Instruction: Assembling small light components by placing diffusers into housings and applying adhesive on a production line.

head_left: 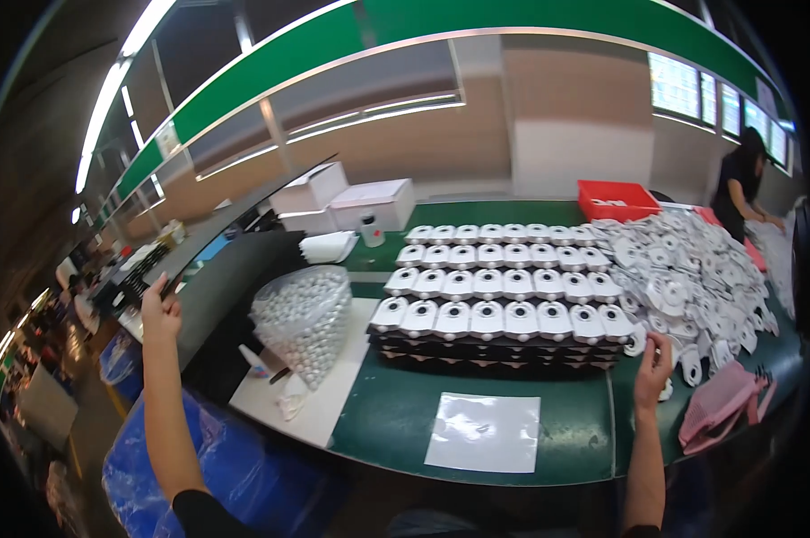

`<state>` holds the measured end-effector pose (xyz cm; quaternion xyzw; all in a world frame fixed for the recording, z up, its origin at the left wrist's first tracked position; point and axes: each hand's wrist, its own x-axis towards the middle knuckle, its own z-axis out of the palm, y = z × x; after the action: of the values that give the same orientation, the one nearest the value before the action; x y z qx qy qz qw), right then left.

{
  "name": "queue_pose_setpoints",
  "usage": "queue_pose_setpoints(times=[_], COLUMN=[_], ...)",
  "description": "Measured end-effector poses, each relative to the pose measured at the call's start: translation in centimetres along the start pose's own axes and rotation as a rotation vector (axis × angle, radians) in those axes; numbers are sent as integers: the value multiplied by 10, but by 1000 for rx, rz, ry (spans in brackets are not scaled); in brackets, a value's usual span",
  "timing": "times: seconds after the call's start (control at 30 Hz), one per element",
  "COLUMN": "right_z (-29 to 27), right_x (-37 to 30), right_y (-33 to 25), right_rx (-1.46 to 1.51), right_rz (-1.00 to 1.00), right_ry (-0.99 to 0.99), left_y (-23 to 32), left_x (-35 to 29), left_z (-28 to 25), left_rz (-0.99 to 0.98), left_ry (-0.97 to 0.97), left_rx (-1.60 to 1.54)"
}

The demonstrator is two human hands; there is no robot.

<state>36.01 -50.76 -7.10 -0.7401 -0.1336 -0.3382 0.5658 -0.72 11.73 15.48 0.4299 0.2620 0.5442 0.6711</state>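
My left hand (160, 312) is raised at the left, fingers curled, beside a pile of dark foam-like sheets (230, 260). A small dark edge shows at its fingertips; I cannot make out what it belongs to. My right hand (653, 375) is at the right, fingers bent together, close to a white plastic part (635, 339) and the right end of a stack of black trays (504, 351). Whether it grips anything is hidden. Rows of white rounded parts (452, 317) with dark round centres sit on the top tray.
A big heap of white parts (670, 260) covers the right side, with a red bin (616, 201) behind. A clear bag of small balls (304, 314), white boxes (372, 204), a bottle (371, 229), a white sheet (484, 432) and a pink bag (717, 408) lie around. Another person (744, 184) works far right.
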Motion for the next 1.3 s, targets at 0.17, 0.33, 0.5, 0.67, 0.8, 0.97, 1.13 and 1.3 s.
queue_pose_setpoints(times=[0.17,0.33,0.5,0.67,0.8,0.97,1.13,1.3], right_z=[5,4,6,5,10,13,19,23], right_x=[-3,-5,-6,-8,-9,-8,-4,-1], right_y=[7,-4,-7,-20,-26,-11,-20,-25], right_rx=[42,124,222,249,315,203,238,316], right_rz=[45,35,-31,-96,-25,-46,1,68], right_ry=[33,47,-73,-181,-290,-335,-351,-370], left_y=[-70,-166,-218,-239,-253,-248,-262,-266], left_x=[-54,-82,-123,-119,-76,-103,-93,-87], left_z=[40,81,133,150,140,148,143,149], left_rz=[-131,-240,-439,-451,164,385,438,422], left_ry=[-170,-331,-378,-604,-648,-525,-538,-566], left_rx=[-96,-138,-39,229,727,1380,1347,1436])
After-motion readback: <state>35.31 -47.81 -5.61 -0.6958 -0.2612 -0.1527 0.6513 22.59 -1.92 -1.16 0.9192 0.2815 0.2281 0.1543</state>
